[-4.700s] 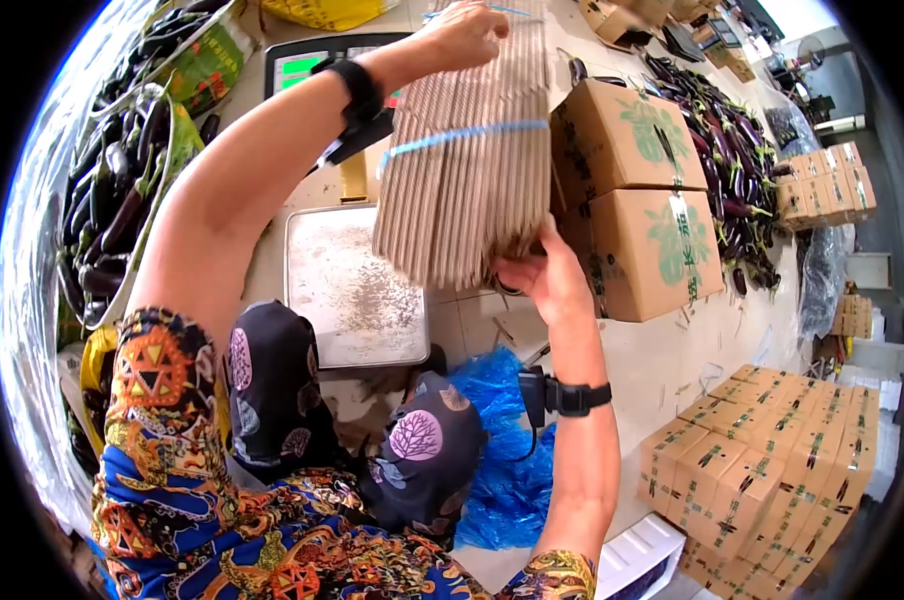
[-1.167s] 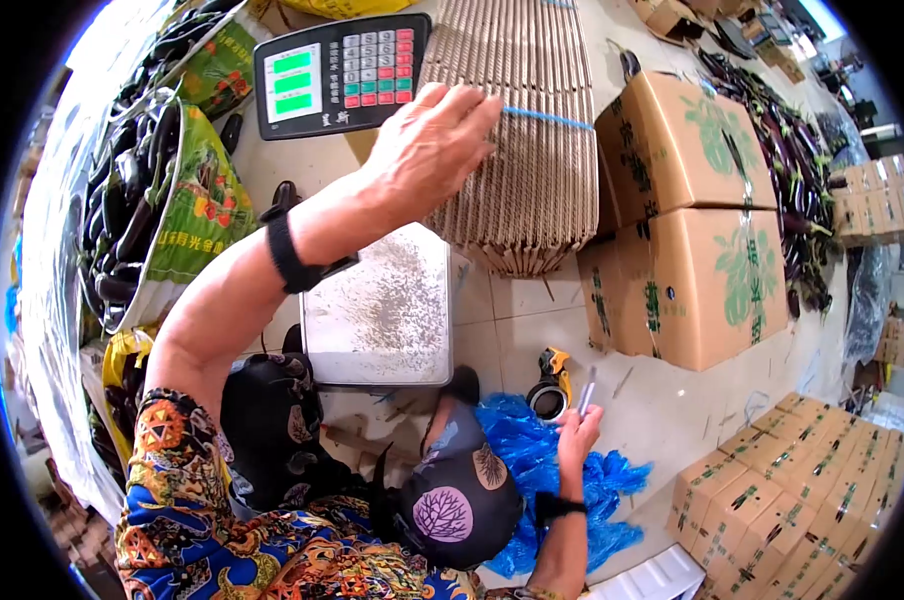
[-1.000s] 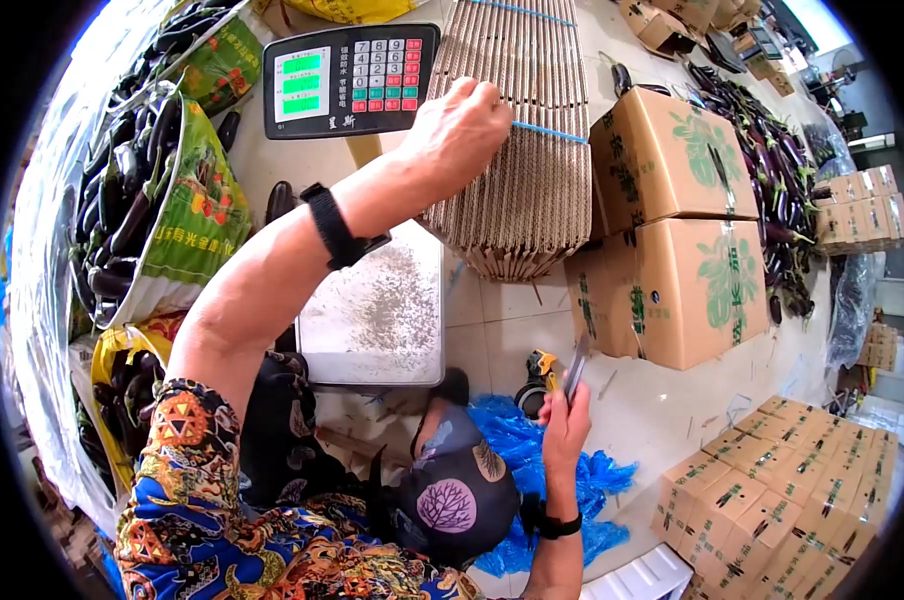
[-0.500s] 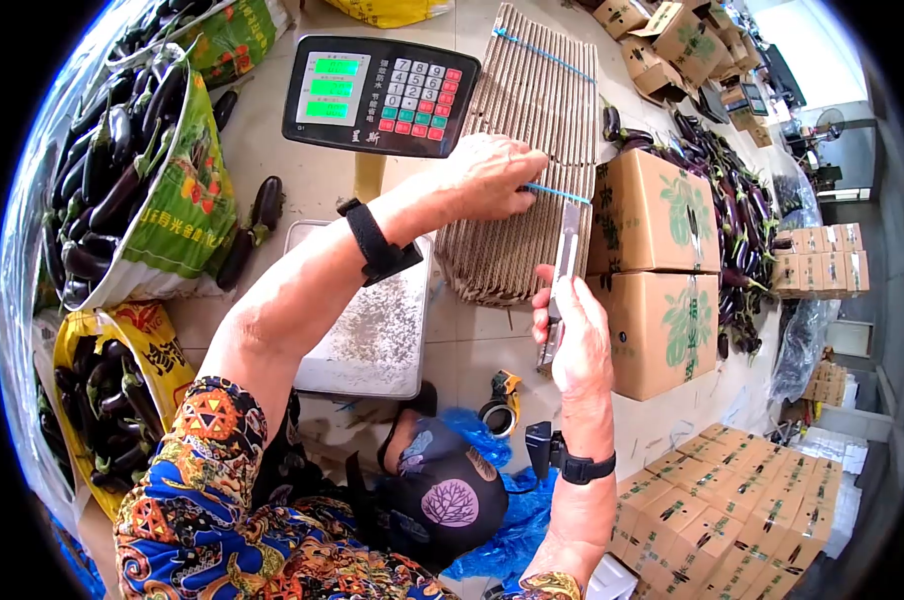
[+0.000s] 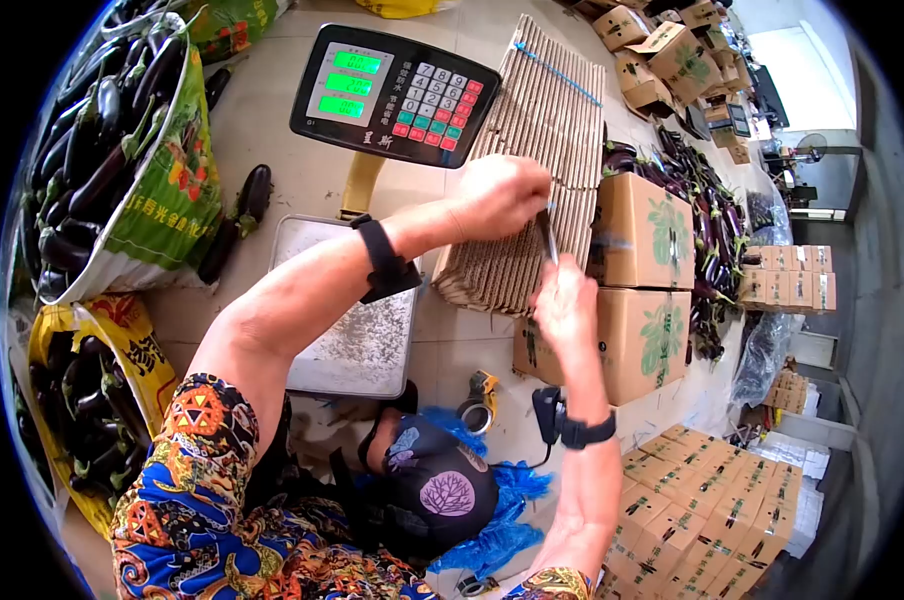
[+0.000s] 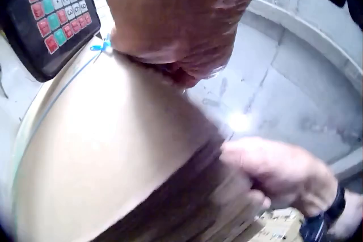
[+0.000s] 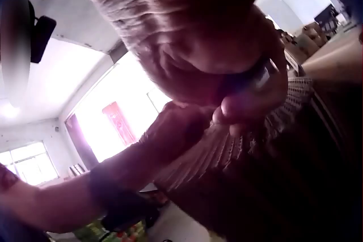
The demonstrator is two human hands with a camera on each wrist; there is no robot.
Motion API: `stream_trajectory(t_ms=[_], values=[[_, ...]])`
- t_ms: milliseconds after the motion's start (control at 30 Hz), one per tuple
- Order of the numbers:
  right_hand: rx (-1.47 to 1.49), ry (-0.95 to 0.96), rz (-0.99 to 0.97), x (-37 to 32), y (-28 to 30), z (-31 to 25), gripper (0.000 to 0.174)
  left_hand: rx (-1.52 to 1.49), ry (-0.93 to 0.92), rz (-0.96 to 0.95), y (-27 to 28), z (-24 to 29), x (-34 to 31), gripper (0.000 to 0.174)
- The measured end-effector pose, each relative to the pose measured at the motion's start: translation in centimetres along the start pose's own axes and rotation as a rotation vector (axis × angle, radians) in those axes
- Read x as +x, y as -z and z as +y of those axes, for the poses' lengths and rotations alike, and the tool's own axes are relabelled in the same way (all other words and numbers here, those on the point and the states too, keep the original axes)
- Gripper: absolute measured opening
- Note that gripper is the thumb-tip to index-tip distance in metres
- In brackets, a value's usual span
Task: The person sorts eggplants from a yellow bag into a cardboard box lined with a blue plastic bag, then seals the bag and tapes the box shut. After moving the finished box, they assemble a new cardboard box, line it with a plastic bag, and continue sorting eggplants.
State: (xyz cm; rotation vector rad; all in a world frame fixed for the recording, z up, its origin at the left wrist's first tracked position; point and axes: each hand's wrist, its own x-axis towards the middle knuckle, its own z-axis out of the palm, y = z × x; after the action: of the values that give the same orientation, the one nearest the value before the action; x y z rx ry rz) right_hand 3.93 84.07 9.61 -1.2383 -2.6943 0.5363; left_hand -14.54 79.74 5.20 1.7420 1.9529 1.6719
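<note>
A bundle of flattened cardboard boxes (image 5: 507, 268) stands on edge beside the scale, with a blue strap (image 5: 557, 74) across its far part. At the nearer strap, mostly hidden by my fingers, my left hand (image 5: 502, 197) is curled against the cardboard and pinches the strap. My right hand (image 5: 569, 305) grips a utility knife (image 5: 546, 238), its front end right at the left fingertips. In the left wrist view a blue strap (image 6: 71, 80) runs over the pale cardboard face beneath my left hand (image 6: 176, 20). The right wrist view shows my right hand (image 7: 187, 32) close over the corrugated edges.
The scale's display (image 5: 397, 95) and platform (image 5: 352, 345) stand left of the bundle. Two closed cartons (image 5: 644, 340) are stacked at its right. Bags of eggplants (image 5: 162, 210) line the left side. A tape dispenser (image 5: 479, 402) and blue plastic (image 5: 492, 525) lie on the floor.
The right hand let go of the bundle's near end, picked up the utility knife, and brought it up to the nearer strap. The left hand came back from the far end to that strap.
</note>
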Motion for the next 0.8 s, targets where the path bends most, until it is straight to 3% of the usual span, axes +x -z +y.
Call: stream_trajectory(t_ms=[33,67,233,333,400,700,733,767,800], values=[[-0.007,0.004,-0.019,-0.7,0.5,-0.1,0.017,-0.270,0.170,-0.074,1.2,0.3,0.7,0.010],[0.014,0.026,-0.006,-1.0,-0.2,1.2,0.018,-0.221,0.111,-0.058,1.2,0.4,0.4,0.009],[0.451,-0.244,0.040,2.3,2.3,-1.6,0.026,-0.062,-0.037,0.072,0.8,0.6,-0.3,0.011],[0.572,-0.184,0.054,8.4,2.3,-1.4,0.026,-0.079,-0.145,0.065,1.2,0.6,-0.4,0.013],[0.573,-0.170,0.037,13.1,2.3,-1.2,0.028,-0.097,-0.083,0.047,1.5,0.8,-0.7,0.013],[0.198,-0.309,0.078,25.7,2.1,-4.7,0.029,-0.131,-0.038,0.053,1.6,0.8,-0.4,0.015],[0.218,-0.446,0.046,27.1,1.5,-4.7,0.028,-0.118,-0.038,0.046,1.6,0.8,-0.4,0.016],[-0.100,-0.296,0.006,28.9,0.1,-2.9,0.029,-0.111,-0.041,0.044,1.7,0.7,-0.3,0.017],[-0.223,-0.179,0.039,29.2,-0.2,-2.3,0.025,-0.107,-0.041,0.040,1.6,0.8,-0.3,0.017]])
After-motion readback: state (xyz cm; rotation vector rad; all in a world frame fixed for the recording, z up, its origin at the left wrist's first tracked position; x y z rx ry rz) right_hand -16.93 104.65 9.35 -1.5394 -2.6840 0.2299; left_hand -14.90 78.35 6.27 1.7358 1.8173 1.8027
